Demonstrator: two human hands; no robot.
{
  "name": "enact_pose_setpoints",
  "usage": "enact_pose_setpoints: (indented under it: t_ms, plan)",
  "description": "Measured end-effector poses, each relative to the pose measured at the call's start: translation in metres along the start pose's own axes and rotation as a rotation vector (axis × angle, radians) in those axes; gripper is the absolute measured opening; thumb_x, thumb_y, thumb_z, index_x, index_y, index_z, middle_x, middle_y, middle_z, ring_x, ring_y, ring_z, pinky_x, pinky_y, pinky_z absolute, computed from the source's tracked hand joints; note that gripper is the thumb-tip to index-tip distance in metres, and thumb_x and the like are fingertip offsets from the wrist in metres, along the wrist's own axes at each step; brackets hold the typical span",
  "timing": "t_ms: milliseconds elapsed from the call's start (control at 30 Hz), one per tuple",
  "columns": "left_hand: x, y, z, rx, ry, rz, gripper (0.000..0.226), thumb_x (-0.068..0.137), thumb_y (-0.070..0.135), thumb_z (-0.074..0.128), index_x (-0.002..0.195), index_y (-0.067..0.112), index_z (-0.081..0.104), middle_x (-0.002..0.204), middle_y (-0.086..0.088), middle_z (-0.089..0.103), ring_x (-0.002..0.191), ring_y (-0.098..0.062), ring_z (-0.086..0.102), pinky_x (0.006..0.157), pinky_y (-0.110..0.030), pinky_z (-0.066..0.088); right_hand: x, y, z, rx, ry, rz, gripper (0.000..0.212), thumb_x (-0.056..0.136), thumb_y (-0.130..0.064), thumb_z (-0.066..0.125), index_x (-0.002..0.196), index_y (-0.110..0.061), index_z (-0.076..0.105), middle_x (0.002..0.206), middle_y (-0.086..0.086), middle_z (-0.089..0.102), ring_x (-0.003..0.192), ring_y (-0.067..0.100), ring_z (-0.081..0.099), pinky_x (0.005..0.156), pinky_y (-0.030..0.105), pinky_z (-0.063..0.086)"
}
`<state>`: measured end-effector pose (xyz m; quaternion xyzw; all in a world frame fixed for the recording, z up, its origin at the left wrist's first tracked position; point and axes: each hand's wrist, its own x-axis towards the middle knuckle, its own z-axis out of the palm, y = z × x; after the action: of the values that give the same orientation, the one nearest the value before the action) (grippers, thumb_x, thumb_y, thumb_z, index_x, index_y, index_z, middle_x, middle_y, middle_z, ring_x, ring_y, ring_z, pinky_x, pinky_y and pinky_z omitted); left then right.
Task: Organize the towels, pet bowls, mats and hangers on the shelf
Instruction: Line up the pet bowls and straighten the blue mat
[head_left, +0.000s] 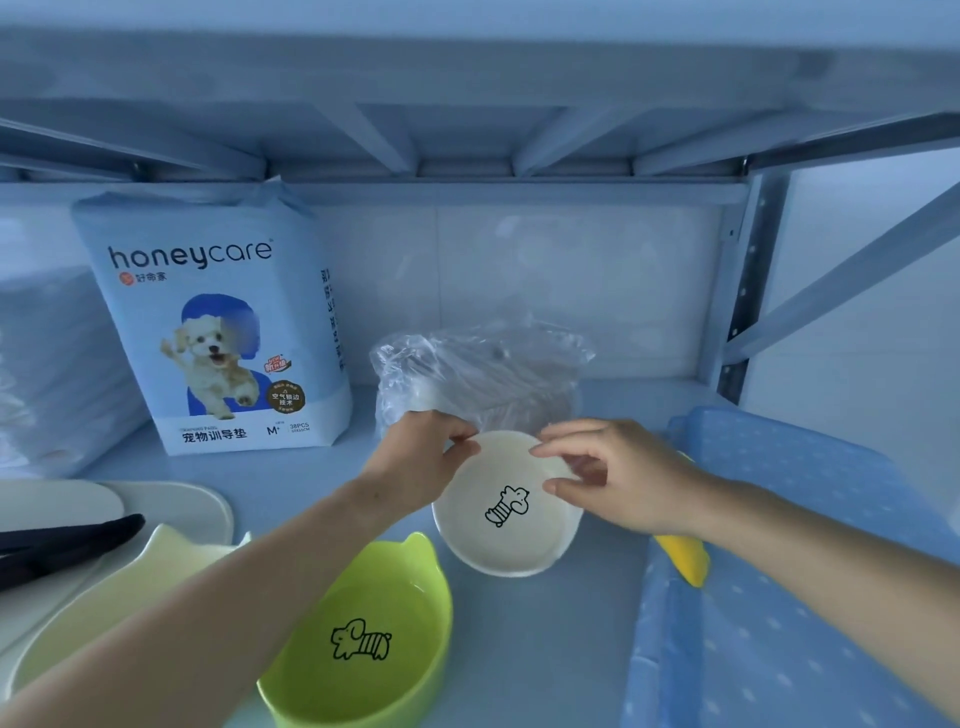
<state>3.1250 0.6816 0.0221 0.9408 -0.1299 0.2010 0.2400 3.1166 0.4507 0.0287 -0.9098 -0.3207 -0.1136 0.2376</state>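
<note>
A white pet bowl (506, 540) with a black dog drawing sits tilted on the shelf (545, 649) in the middle. My left hand (415, 462) pinches its far left rim. My right hand (618, 478) pinches its far right rim with thumb and fingers. A lime-green eared bowl (363, 639) with the same drawing stands in front of it, under my left forearm. A pale yellow eared bowl (124, 587) lies at the lower left.
A honeycare pet pad pack (218, 322) stands at the back left. A clear plastic bag of hangers (478, 374) sits behind the white bowl. A blue dotted mat (779, 597) with a yellow item (685, 561) fills the right side. A white mat (176, 504) and black hanger (67, 540) lie left.
</note>
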Motion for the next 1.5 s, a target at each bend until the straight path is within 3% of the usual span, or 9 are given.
enact_pose_setpoints:
  t_ms: [133, 300, 567, 700, 833, 1033, 1200, 1367, 1500]
  plan:
    - [0.004, -0.005, 0.006, 0.036, -0.029, -0.049, 0.016, 0.091, 0.026, 0.055, 0.089, 0.022, 0.070, 0.089, 0.008, 0.069, 0.076, -0.011, 0.051, 0.053, -0.010, 0.030, -0.007, 0.004, 0.003, -0.117, -0.122, -0.116, 0.038, 0.077, -0.052, 0.067, 0.110, -0.032, 0.068, 0.130, -0.019, 0.054, 0.118, 0.000, 0.047, 0.097, -0.001, 0.019]
    - [0.008, -0.010, 0.008, -0.017, -0.127, -0.093, 0.017, 0.090, 0.021, 0.056, 0.101, 0.019, 0.069, 0.094, 0.004, 0.067, 0.092, -0.016, 0.060, 0.076, -0.025, 0.045, -0.008, 0.007, 0.006, -0.147, -0.247, -0.203, 0.035, 0.076, -0.043, 0.072, 0.107, -0.027, 0.069, 0.121, -0.014, 0.061, 0.116, 0.001, 0.047, 0.101, 0.020, 0.035]
    - [0.004, -0.021, 0.017, 0.046, -0.268, -0.084, 0.029, 0.091, 0.013, 0.050, 0.115, 0.022, 0.064, 0.110, 0.003, 0.065, 0.100, -0.011, 0.058, 0.080, -0.014, 0.039, -0.002, 0.007, 0.008, -0.174, -0.306, -0.179, 0.014, 0.082, -0.030, 0.067, 0.095, -0.028, 0.072, 0.102, -0.015, 0.068, 0.100, 0.005, 0.055, 0.093, 0.028, 0.042]
    - [0.005, -0.022, 0.006, -0.017, -0.152, -0.038, 0.028, 0.088, 0.014, 0.057, 0.113, 0.024, 0.065, 0.108, 0.012, 0.065, 0.089, -0.008, 0.062, 0.074, -0.006, 0.042, 0.008, 0.007, 0.001, -0.192, -0.258, -0.135, 0.033, 0.071, -0.048, 0.072, 0.101, -0.036, 0.068, 0.102, -0.015, 0.067, 0.101, 0.003, 0.055, 0.090, 0.010, 0.032]
    - [0.012, -0.020, -0.018, 0.003, 0.032, 0.085, 0.025, 0.085, 0.016, 0.060, 0.103, 0.032, 0.067, 0.092, 0.026, 0.059, 0.081, 0.008, 0.056, 0.065, 0.001, 0.040, 0.027, 0.002, -0.011, -0.128, -0.223, -0.064, 0.039, 0.063, -0.058, 0.073, 0.097, -0.040, 0.067, 0.089, -0.007, 0.069, 0.087, 0.009, 0.061, 0.081, 0.035, 0.050]
    - [0.026, -0.025, -0.041, 0.074, 0.203, 0.322, 0.038, 0.080, 0.009, 0.064, 0.114, 0.026, 0.063, 0.117, 0.011, 0.056, 0.098, -0.004, 0.053, 0.085, -0.017, 0.043, 0.059, -0.013, -0.022, -0.146, -0.049, -0.196, 0.034, 0.075, -0.035, 0.075, 0.107, -0.024, 0.069, 0.111, -0.006, 0.067, 0.104, 0.011, 0.059, 0.093, 0.028, 0.043]
    - [0.047, -0.047, -0.046, 0.235, 0.127, 0.277, 0.055, 0.082, 0.024, 0.066, 0.133, 0.025, 0.045, 0.134, 0.006, 0.044, 0.114, -0.016, 0.049, 0.090, -0.019, 0.033, 0.093, -0.024, -0.031, -0.245, 0.107, -0.242, 0.048, 0.081, -0.027, 0.069, 0.127, -0.021, 0.056, 0.133, 0.000, 0.053, 0.123, 0.014, 0.047, 0.103, 0.024, 0.031]
    - [0.059, -0.059, -0.041, 0.237, -0.006, 0.229, 0.047, 0.087, 0.039, 0.059, 0.131, 0.025, 0.048, 0.129, 0.009, 0.049, 0.111, -0.014, 0.052, 0.089, -0.020, 0.037, 0.120, -0.028, -0.011, -0.255, 0.055, -0.141, 0.064, 0.084, -0.030, 0.065, 0.142, -0.021, 0.037, 0.144, 0.003, 0.041, 0.130, 0.018, 0.039, 0.104, 0.024, 0.028]
    - [0.062, -0.069, -0.040, 0.145, -0.014, 0.210, 0.047, 0.085, 0.045, 0.060, 0.127, 0.026, 0.051, 0.116, 0.015, 0.053, 0.094, -0.001, 0.049, 0.080, -0.015, 0.034, 0.128, -0.022, 0.005, -0.329, 0.031, -0.081, 0.053, 0.087, -0.032, 0.060, 0.135, -0.015, 0.047, 0.136, 0.008, 0.050, 0.126, 0.024, 0.044, 0.103, 0.033, 0.035]
